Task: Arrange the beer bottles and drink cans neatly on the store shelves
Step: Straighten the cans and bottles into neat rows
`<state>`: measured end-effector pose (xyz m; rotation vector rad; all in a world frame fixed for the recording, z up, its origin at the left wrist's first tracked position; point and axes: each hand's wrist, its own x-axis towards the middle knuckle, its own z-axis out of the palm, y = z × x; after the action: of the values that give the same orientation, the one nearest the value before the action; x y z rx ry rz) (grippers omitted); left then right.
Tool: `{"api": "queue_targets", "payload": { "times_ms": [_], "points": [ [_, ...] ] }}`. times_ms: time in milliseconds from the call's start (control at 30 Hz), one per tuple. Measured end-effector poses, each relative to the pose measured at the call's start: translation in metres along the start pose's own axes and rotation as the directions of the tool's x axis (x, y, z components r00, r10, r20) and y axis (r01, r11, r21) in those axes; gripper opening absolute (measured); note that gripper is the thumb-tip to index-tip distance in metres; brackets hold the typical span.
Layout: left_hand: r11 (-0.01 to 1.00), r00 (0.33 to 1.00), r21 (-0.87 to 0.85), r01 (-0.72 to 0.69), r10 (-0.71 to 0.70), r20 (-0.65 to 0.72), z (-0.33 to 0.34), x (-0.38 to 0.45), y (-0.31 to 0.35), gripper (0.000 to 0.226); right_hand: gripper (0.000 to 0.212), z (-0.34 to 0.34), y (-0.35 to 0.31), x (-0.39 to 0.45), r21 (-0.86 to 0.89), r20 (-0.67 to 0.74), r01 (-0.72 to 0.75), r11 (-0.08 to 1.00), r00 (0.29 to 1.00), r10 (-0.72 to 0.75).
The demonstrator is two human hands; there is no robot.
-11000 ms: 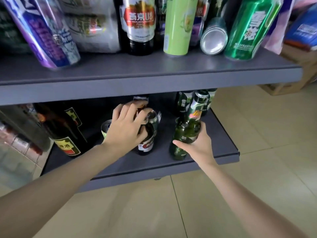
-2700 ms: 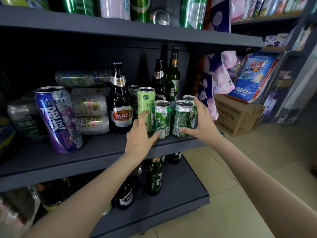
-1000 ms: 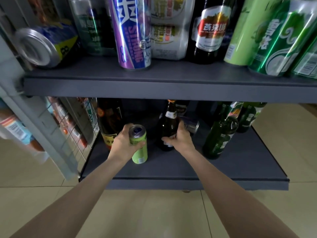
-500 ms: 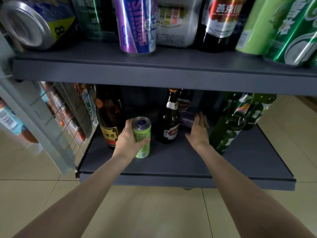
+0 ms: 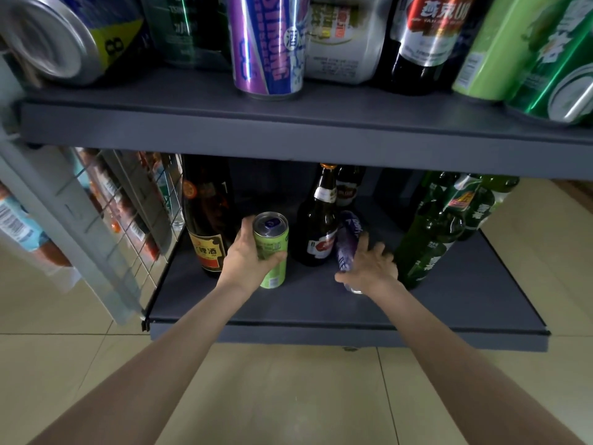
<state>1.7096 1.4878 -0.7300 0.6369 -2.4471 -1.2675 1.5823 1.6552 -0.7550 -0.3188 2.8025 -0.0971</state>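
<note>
Your left hand (image 5: 248, 258) is wrapped around a light green can (image 5: 272, 248), thumb across its front; the can stands upright on the bottom shelf (image 5: 321, 309), near the front and left of centre. Your right hand (image 5: 369, 268) is curled around a purple can (image 5: 348, 244) — this one is tilted, top leaning toward the back, its lower end hidden behind your palm, so whether it touches the shelf cannot be told.

Between the two cans stands a brown bottle (image 5: 319, 226) with a red-and-white label, upright; a second dark bottle (image 5: 348, 184) stands close behind it. Just left of the light green can is a tall dark bottle (image 5: 207, 213) with a yellow-and-red label. To the right of your right hand stand green bottles (image 5: 430, 232), grouped together.

The upper shelf (image 5: 288, 130) carries a can lying on its side (image 5: 64, 36) at far left, an upright purple-and-blue can (image 5: 268, 43), a white pack (image 5: 338, 36), a dark bottle with a red label (image 5: 426, 40) and green cans (image 5: 545, 49) at right. A wire grid panel (image 5: 128, 207) stands left of the bottom shelf — tiled floor (image 5: 288, 396) below.
</note>
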Motion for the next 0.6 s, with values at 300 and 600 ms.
{"api": "queue_targets", "payload": {
  "times_ms": [300, 600],
  "points": [
    [0.991, 0.997, 0.109, 0.081, -0.079, -0.025, 0.003, -0.008, 0.007, 0.067, 0.101, 0.008, 0.003, -0.019, 0.348, 0.061, -0.042, 0.937, 0.998, 0.022],
    [0.973, 0.988, 0.193, -0.128, 0.142, -0.061, -0.007, -0.063, 0.009, 0.043, 0.088, 0.023, 0.045, -0.091, 0.586, -0.097, 0.116, 0.802, 0.993, -0.072]
  ]
}}
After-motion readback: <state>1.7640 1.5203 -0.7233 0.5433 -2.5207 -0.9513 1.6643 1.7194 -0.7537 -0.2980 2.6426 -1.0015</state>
